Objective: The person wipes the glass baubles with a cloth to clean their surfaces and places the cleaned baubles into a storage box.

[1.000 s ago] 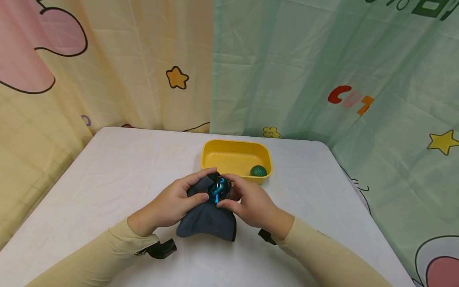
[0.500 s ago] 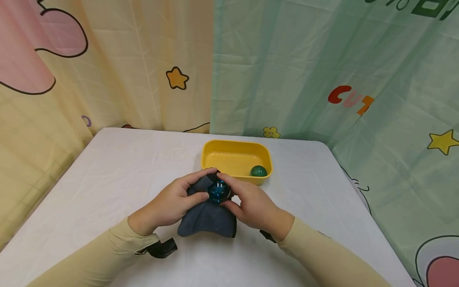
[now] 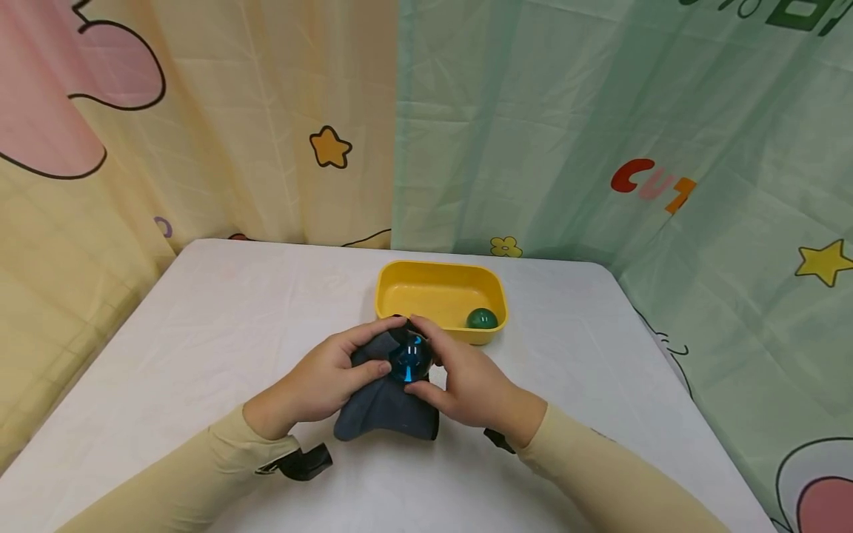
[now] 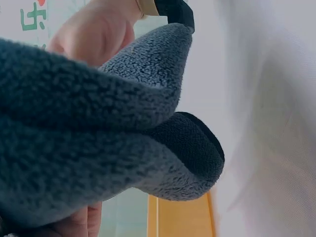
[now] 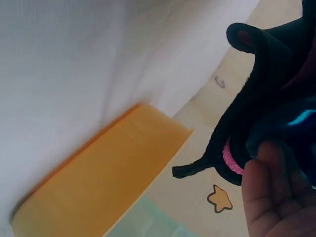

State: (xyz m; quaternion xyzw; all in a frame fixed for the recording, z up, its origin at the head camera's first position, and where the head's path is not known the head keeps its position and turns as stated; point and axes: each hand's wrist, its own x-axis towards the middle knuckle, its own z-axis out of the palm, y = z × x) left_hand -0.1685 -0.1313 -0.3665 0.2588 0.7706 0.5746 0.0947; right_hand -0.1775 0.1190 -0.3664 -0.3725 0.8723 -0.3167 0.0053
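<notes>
A shiny, see-through blue ball (image 3: 411,360) sits in a dark grey-blue cloth (image 3: 389,411), held up above the table. My left hand (image 3: 320,379) grips the cloth from the left, its thumb against the ball's edge. From the right, my right hand (image 3: 474,376) holds the ball between thumb and fingers. Fuzzy folds of the cloth (image 4: 84,128) fill much of the left wrist view and hide most of the left fingers. In the right wrist view, the glossy ball (image 5: 298,121) lies against dark cloth with a pink patch, beside the right fingers (image 5: 259,197).
Just beyond the hands stands a yellow tray (image 3: 426,268). A green ball (image 3: 482,318) lies in its near right corner. The white-covered table (image 3: 220,311) reaches back to printed curtains (image 3: 520,133). A black wrist mount (image 3: 305,463) hangs at the left cuff.
My right fingers have shifted about the ball, and the glints on it have changed. The left hand keeps its hold on the cloth. Tray and green ball stay put.
</notes>
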